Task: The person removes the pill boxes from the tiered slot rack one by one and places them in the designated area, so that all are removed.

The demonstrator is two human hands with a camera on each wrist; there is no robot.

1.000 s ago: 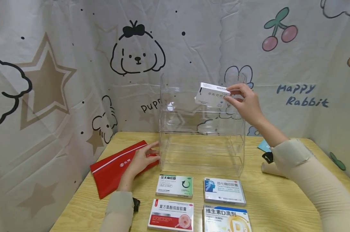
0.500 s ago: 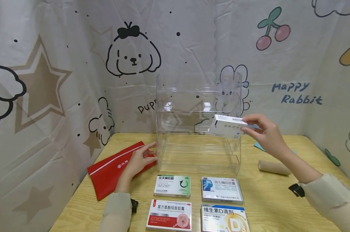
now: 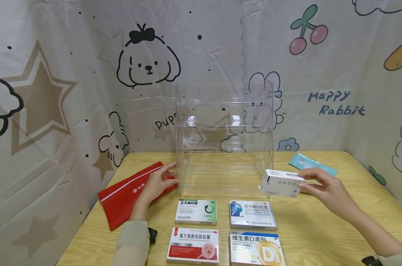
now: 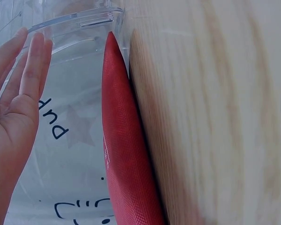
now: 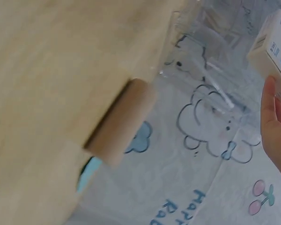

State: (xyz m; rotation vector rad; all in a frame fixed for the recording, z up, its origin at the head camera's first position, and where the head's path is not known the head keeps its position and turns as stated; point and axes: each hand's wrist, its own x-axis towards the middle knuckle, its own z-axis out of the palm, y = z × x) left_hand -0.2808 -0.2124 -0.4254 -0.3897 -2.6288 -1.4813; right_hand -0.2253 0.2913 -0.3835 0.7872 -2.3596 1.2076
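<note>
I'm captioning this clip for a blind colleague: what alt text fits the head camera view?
A person's right hand holds a small white medicine box just above a wooden table, beside an empty clear acrylic shelf rack. The left hand rests on a red pouch at the rack's other side; four medicine boxes lie in front.

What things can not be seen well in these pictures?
- White box in the right hand: head view, print too small to read; right wrist view, cut off by the frame edge.
- Vitamin D3 box: head view, bottom edge cuts it off.
- Cardboard tube: head view, hidden behind the right hand.
- Left hand: left wrist view, only partly in frame.
</note>
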